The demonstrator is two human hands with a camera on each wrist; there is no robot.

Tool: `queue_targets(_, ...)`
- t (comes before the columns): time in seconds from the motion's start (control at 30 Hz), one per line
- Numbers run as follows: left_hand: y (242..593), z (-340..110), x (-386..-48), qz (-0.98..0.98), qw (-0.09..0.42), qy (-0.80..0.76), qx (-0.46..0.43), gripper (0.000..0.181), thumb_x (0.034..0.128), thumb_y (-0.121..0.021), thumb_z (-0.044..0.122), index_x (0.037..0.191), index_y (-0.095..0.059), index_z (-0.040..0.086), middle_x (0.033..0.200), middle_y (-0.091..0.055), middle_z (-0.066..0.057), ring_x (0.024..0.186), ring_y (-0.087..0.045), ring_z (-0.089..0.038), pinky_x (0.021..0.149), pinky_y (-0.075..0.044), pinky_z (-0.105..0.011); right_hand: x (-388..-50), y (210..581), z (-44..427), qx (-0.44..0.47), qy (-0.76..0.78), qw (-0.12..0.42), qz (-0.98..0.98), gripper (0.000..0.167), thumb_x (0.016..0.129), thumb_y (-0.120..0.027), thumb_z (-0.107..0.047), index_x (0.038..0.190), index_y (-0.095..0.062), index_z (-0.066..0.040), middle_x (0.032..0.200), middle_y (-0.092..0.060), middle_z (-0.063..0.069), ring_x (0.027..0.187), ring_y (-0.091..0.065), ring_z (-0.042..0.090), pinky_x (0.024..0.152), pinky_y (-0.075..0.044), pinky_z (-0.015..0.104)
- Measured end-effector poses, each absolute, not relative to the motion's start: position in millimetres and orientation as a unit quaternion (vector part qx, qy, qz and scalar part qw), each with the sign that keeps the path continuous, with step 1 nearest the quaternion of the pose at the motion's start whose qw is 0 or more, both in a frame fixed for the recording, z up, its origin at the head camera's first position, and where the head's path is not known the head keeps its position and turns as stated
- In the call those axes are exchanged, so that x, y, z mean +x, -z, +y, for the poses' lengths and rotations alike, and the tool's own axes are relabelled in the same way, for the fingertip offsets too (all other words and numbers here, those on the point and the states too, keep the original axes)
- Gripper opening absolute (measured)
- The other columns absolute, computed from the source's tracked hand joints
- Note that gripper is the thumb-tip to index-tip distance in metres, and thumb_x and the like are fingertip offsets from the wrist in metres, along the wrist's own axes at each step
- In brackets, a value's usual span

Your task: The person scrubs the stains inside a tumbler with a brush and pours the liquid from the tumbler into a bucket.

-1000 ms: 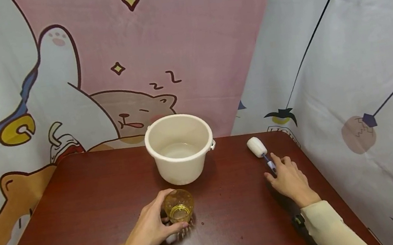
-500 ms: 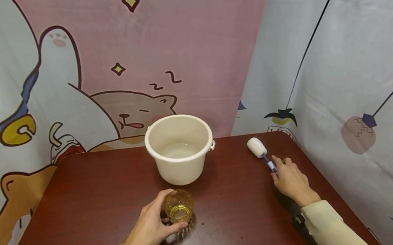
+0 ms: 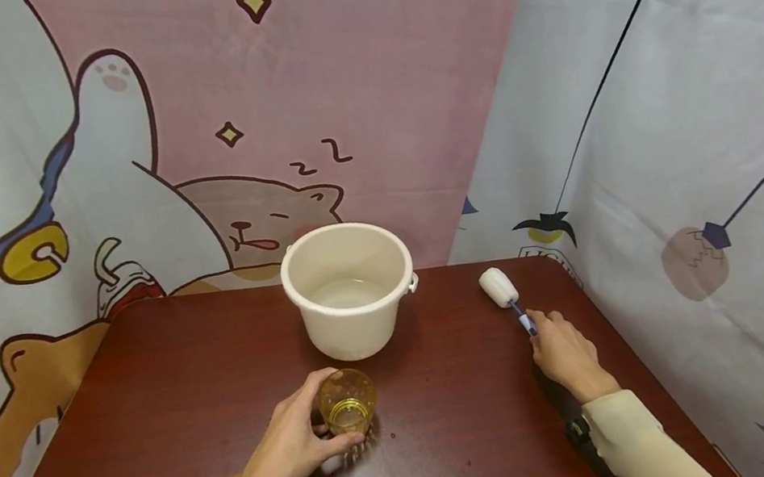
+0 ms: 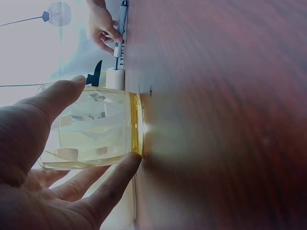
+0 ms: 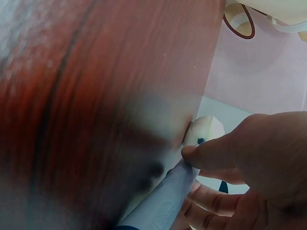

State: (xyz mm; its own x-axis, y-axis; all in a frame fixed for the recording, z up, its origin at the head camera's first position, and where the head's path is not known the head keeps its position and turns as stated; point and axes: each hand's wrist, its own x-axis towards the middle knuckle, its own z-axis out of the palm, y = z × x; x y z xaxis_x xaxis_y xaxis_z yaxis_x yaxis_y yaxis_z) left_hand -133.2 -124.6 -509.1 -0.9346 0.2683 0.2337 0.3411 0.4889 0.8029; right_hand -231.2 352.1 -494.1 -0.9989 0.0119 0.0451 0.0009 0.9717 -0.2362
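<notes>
My left hand [image 3: 291, 437] curls round a yellow-tinted glass [image 3: 348, 402], thumb at the near side and fingers at the far side. In the left wrist view the glass [image 4: 91, 129] stands upright on the table, its base close to the wood. On the right, my right hand [image 3: 565, 351] grips the handle of a cup-cleaning sponge brush [image 3: 499, 287]. The brush lies on the table with its white sponge head pointing away from me. In the right wrist view my thumb and fingers close round the pale handle [image 5: 163, 199], partly hiding it.
A cream bucket [image 3: 354, 332] stands behind the glass, with something pale, perhaps water, at its bottom. The dark red table [image 3: 177, 398] meets printed cloth [image 3: 369, 93] at the back and sides.
My right hand has closed from spread fingers onto the brush handle. The left hand, glass and bucket have stayed put.
</notes>
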Motion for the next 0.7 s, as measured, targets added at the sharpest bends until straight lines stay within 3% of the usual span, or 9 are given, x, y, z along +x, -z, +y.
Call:
queue_targets(0.3, 508.4, -124.6, -132.7, -0.858, 0.035, 0.480, -0.180, 0.087, 0.0819, -0.110, 0.030, 0.154, -0.062, 0.023, 0.140, -0.080, -0.014, 0.119, -0.083, -0.034, 0.079, -0.068, -0.019, -230.6, 494.4, 353.8, -0.005, -0.127, 0.029, -0.991, 0.036, 0.111, -0.073, -0.012, 0.144, -0.069, 0.001, 0.111, -0.070, 0.023, 0.087, -0.072, 0.041, 0.065, -0.058, 0.060)
queue_targets(0.7, 507.4, -124.6, -132.6, -0.859, 0.033, 0.479, -0.177, 0.087, 0.0823, -0.110, 0.031, 0.154, -0.062, 0.023, 0.139, -0.080, -0.014, 0.119, -0.083, -0.033, 0.080, -0.068, -0.020, -230.5, 495.8, 354.5, -0.012, -0.126, 0.069, -0.990, 0.021, 0.107, -0.079, -0.016, 0.124, -0.078, -0.004, 0.106, -0.079, 0.019, 0.082, -0.076, 0.044, 0.061, -0.056, 0.062)
